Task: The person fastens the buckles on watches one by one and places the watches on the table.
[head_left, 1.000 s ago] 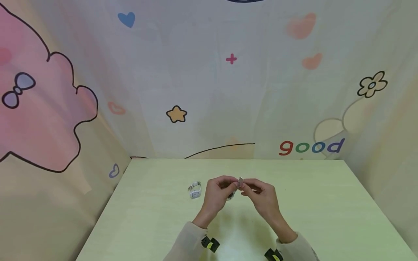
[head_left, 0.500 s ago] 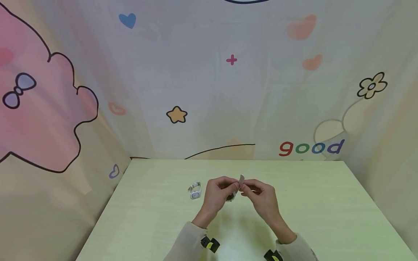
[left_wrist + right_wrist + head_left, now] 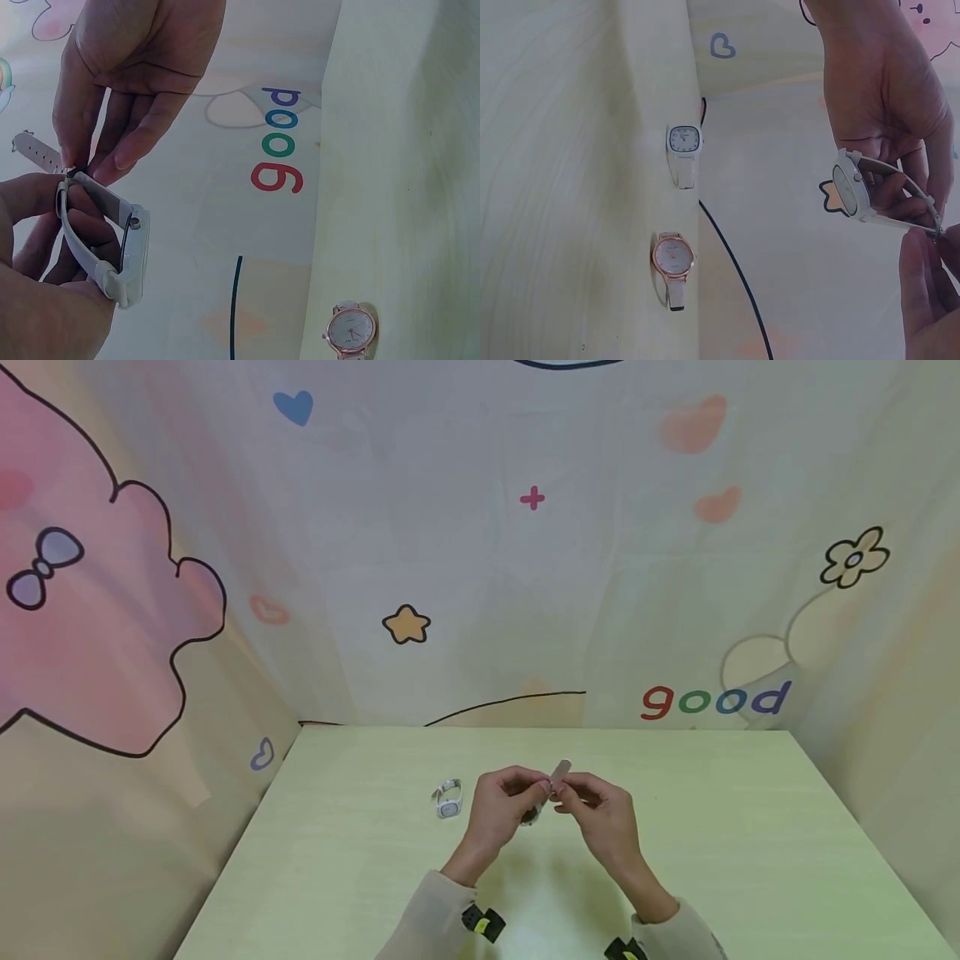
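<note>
Both hands hold a white wristwatch (image 3: 531, 815) up above the table. My left hand (image 3: 497, 806) has its fingers through the loop of the strap and grips the band near the fastening, as the left wrist view shows. My right hand (image 3: 606, 818) pinches the strap at the same spot with thumb and fingertips. A free strap end (image 3: 37, 152) with holes sticks out beyond the fingers. The watch face (image 3: 847, 187) is turned to the side in the right wrist view. The fastening itself is mostly covered by fingertips.
On the pale table (image 3: 337, 877) lies a white square-faced watch (image 3: 448, 802), left of the hands. A rose-gold round watch (image 3: 673, 255) lies near it in the right wrist view, hidden in the head view. A printed curtain (image 3: 480, 543) hangs behind the table.
The free strap end has come further out above the fingertips and now tilts to the right. Both hands have stayed nearly in place.
</note>
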The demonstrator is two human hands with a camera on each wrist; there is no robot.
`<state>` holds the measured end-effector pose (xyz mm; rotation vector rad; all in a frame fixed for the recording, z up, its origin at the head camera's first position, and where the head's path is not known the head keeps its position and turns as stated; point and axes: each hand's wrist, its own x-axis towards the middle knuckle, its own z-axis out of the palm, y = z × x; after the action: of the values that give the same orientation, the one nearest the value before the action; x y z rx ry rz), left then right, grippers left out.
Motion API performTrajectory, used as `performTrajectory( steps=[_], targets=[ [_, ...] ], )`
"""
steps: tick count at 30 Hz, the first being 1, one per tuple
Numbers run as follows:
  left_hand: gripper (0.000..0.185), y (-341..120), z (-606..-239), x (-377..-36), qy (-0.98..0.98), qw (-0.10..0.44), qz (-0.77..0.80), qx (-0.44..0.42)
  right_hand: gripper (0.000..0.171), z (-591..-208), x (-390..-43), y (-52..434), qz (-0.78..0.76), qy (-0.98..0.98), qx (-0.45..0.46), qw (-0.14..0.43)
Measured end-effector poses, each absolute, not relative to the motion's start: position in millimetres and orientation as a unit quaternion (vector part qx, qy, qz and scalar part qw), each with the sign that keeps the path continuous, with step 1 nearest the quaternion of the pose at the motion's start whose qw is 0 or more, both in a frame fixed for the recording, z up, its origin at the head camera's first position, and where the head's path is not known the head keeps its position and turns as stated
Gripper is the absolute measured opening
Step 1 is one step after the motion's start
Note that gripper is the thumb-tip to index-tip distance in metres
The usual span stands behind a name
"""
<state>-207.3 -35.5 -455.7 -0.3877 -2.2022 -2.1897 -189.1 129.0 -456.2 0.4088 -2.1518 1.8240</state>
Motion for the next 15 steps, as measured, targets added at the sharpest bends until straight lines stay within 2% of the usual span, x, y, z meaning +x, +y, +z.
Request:
performTrajectory(
  steps=[15],
  targets=[
    [0.016,-37.1,-457.5,-207.2,-0.703,0.002,-0.699,-0.132,0.016,-461.4,-190.9,128.8,0.641,-0.739,0.14,0.152]
  ],
)
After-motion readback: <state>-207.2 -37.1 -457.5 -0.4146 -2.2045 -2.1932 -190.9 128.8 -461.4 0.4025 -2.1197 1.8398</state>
